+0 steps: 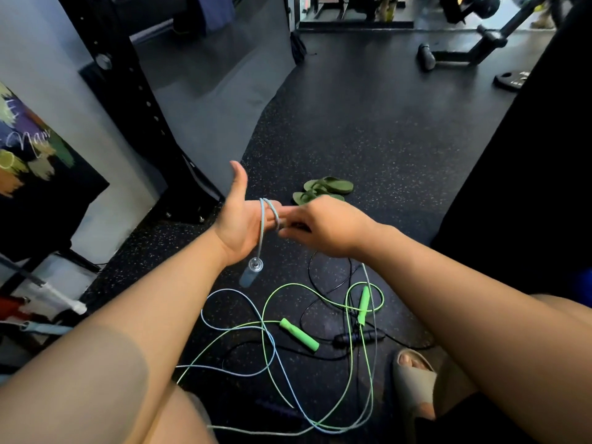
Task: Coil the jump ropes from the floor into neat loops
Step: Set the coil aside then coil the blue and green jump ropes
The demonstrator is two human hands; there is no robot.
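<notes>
Head view: right hand [323,225] pinches blue rope [262,227] wrapping flat left hand [240,221].

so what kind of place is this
Most likely a gym: a speckled rubber floor, a black rack post with a row of holes, and a weight plate lying on the floor at the far right.

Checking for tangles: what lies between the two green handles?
Head view: between one green handle and the other lies floor, crossed by a green cord and a black cord.
</notes>
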